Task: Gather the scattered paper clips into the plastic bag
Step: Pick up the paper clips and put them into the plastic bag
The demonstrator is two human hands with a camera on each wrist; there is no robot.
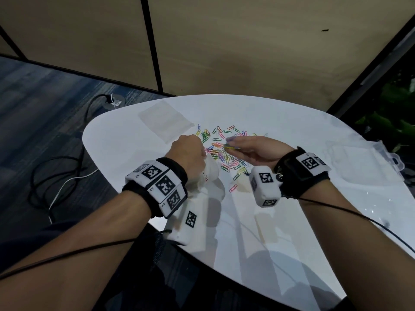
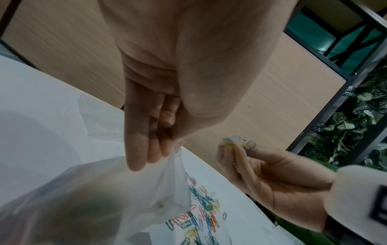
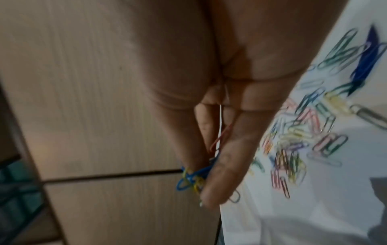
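translucent plastic bag (image 2: 117, 190) bunched in left hand (image 1: 188, 151) grip, contents blurred, right hand (image 1: 253, 149) pinching paper clips (image 3: 192, 179)

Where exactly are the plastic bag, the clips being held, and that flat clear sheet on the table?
plastic bag (image 2: 134, 190), left wrist view, its wall below the pinching fingers.
held paper clips (image 3: 188, 181), right wrist view, the blue clip at the fingertips.
flat clear sheet (image 1: 165, 120), head view, its middle.

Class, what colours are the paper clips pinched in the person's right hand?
Mainly blue and yellow, plus one red: the bunch of wire paper clips in the right hand, clearest in the right wrist view.
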